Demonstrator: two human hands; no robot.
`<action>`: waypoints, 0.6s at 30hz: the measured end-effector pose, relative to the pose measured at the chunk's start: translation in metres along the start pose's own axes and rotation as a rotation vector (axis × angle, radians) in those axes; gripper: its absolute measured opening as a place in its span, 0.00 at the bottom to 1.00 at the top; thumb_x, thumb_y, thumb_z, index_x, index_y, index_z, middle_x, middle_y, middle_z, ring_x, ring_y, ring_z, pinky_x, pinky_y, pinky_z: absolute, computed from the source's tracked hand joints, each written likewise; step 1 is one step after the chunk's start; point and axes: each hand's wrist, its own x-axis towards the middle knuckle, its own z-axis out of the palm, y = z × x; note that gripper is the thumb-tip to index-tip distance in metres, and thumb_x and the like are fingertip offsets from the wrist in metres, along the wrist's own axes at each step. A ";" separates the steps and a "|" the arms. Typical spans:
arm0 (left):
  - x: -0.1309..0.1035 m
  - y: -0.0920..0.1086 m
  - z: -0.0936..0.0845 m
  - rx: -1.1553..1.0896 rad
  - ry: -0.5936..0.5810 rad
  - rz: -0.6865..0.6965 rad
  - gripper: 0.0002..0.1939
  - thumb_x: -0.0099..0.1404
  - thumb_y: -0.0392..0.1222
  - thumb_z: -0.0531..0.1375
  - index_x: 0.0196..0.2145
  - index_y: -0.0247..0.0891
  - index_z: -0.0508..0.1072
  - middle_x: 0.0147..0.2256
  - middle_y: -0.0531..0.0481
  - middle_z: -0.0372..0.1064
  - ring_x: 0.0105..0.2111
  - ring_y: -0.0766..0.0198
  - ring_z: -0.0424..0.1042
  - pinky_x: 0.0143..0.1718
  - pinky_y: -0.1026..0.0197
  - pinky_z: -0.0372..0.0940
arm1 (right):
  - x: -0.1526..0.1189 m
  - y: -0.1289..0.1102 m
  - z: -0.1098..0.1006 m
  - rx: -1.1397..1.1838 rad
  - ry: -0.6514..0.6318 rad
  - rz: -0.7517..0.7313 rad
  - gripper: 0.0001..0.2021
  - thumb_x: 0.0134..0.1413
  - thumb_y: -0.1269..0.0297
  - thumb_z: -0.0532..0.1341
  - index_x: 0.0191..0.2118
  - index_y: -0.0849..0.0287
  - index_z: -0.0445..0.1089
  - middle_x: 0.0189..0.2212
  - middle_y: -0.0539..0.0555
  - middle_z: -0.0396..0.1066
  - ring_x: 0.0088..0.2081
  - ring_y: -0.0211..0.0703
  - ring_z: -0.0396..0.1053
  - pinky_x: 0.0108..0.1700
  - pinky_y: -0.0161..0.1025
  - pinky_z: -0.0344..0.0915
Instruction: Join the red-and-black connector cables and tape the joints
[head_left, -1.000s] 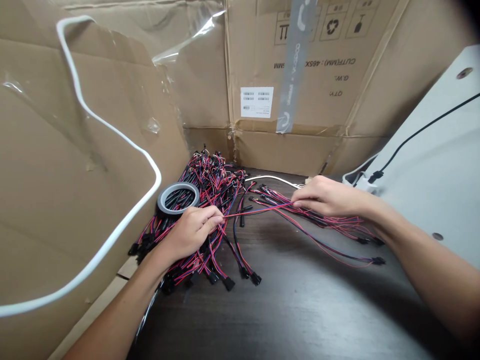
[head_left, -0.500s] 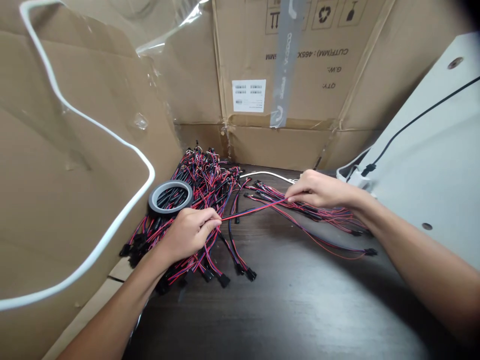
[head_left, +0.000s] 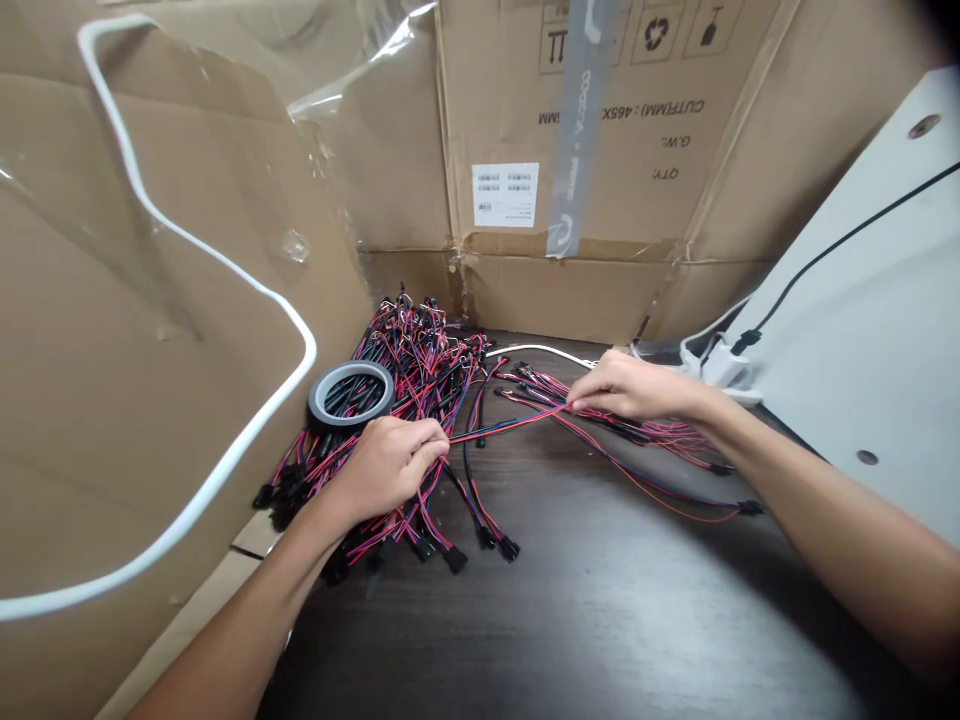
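Observation:
A thin red, blue and black wire cable (head_left: 510, 425) stretches between my two hands above the dark table. My left hand (head_left: 397, 460) pinches its left end, in front of a large heap of similar wire cables (head_left: 420, 370) with black connectors. At the other end, the fingers of my right hand (head_left: 622, 385) are closed on the cable, over a smaller bunch of cables (head_left: 675, 440). One loose cable with a black connector (head_left: 748, 508) lies just below that bunch. A roll of grey-black tape (head_left: 319, 395) rests on the heap behind my left hand.
Cardboard boxes (head_left: 510, 285) wall off the back and left. A white cable (head_left: 296, 320) hangs in front of the left cardboard. On the right stands a white panel (head_left: 862, 300) with a black cord and a white plug (head_left: 724, 365). The dark table (head_left: 540, 620) lies below.
The view has shifted slightly, so everything sits a little further right. Both hands still hold the cable stretched between them, nearly unchanged in pose.

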 end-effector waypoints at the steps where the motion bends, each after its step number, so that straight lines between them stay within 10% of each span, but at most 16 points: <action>1: 0.000 -0.001 0.001 0.002 -0.001 -0.015 0.14 0.68 0.40 0.51 0.28 0.35 0.71 0.25 0.52 0.71 0.23 0.69 0.66 0.29 0.65 0.55 | 0.001 -0.001 0.000 0.006 -0.015 0.007 0.16 0.63 0.60 0.53 0.35 0.62 0.76 0.27 0.53 0.73 0.27 0.35 0.64 0.34 0.34 0.54; 18: -0.001 -0.003 0.010 0.056 -0.090 0.022 0.10 0.65 0.45 0.56 0.35 0.37 0.73 0.45 0.47 0.68 0.41 0.62 0.70 0.46 0.57 0.63 | 0.003 -0.039 0.012 0.299 -0.657 0.409 0.05 0.52 0.68 0.58 0.31 0.58 0.58 0.26 0.49 0.68 0.24 0.35 0.63 0.26 0.32 0.55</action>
